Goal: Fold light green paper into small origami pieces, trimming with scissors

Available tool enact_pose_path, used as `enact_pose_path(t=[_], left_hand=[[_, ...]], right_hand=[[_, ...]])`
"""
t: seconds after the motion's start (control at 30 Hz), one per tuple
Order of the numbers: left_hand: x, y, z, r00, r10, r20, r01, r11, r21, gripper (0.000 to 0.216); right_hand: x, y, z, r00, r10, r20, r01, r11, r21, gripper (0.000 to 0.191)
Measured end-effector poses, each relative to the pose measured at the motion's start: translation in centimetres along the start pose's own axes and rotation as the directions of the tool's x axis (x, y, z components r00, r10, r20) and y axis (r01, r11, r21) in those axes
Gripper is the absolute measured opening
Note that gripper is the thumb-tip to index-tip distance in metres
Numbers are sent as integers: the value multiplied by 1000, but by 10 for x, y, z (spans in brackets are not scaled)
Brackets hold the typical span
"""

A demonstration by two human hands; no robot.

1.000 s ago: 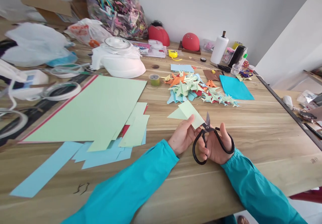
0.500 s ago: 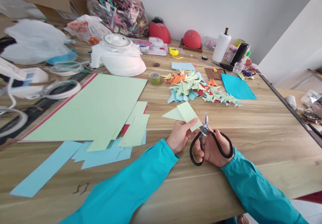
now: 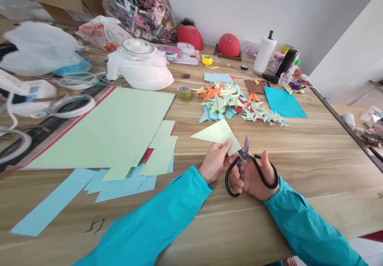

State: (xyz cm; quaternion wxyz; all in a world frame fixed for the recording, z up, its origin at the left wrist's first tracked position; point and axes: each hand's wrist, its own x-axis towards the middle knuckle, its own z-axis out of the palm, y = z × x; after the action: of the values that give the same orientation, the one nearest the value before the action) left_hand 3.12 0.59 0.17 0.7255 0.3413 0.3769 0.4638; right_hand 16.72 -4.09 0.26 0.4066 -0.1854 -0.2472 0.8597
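Above the near part of the wooden tabletop [image 3: 227,228], a pale green paper piece [image 3: 220,131] is pinched by the left hand [image 3: 216,160], the thumb laid over its near edge. By the right hand [image 3: 257,176], black-handled scissors [image 3: 244,156] are grasped, with the handles spread wide apart. The paper lies ahead of the left hand, its long axis run from a sharp tip at the far left to a corner at the right; that corner is met by the scissors near their pivot, and the right hand is the nearer to it. One blade is pointed away from the body, across that axis; whether paper is caught between the blades cannot be told. Beyond the hands, a heap of pointed paper shapes [image 3: 220,104] is spread. To the left, a large green sheet [image 3: 119,126] is laid flat, with a blue strip [image 3: 54,202] placed nearer the body.
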Motion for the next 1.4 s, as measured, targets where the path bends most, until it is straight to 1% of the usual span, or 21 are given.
enact_pose_path(t=[0.1, 0.23, 0.47, 0.57, 0.73, 0.9, 1.07, 1.27, 1.4], left_hand=[[0, 1, 0, 1000, 7, 12, -7, 1000, 18, 45], [0, 2, 0, 1000, -15, 6, 15, 1000, 16, 43], [1, -2, 0, 1000, 16, -13, -16, 999, 30, 45], [2, -3, -1, 999, 29, -16, -29, 999, 40, 45], [1, 0, -1, 999, 33, 17, -34, 998, 49, 41], [1, 0, -1, 1000, 6, 15, -7, 1000, 28, 43], [2, -1, -2, 1000, 9, 21, -9, 1000, 18, 43], [2, 3, -4, 997, 10, 80, -9, 1000, -6, 39], [2, 3, -4, 997, 0, 82, 2, 1000, -25, 38]], right_hand=[[0, -1, 2, 1000, -8, 5, 8, 1000, -7, 69], [0, -1, 3, 1000, 5, 5, -5, 1000, -13, 69], [2, -1, 2, 999, 37, 29, -36, 999, -14, 74], [1, -1, 2, 999, 30, 25, -30, 999, -18, 74], [0, -1, 3, 1000, 4, 13, -4, 1000, -21, 73], [1, -1, 5, 1000, 17, 16, -16, 999, -30, 74], [1, -1, 5, 999, 16, 32, -16, 1000, -17, 73], [1, -2, 4, 999, 7, 43, -5, 999, -36, 73], [1, -2, 4, 999, 17, 36, -15, 999, -48, 75]])
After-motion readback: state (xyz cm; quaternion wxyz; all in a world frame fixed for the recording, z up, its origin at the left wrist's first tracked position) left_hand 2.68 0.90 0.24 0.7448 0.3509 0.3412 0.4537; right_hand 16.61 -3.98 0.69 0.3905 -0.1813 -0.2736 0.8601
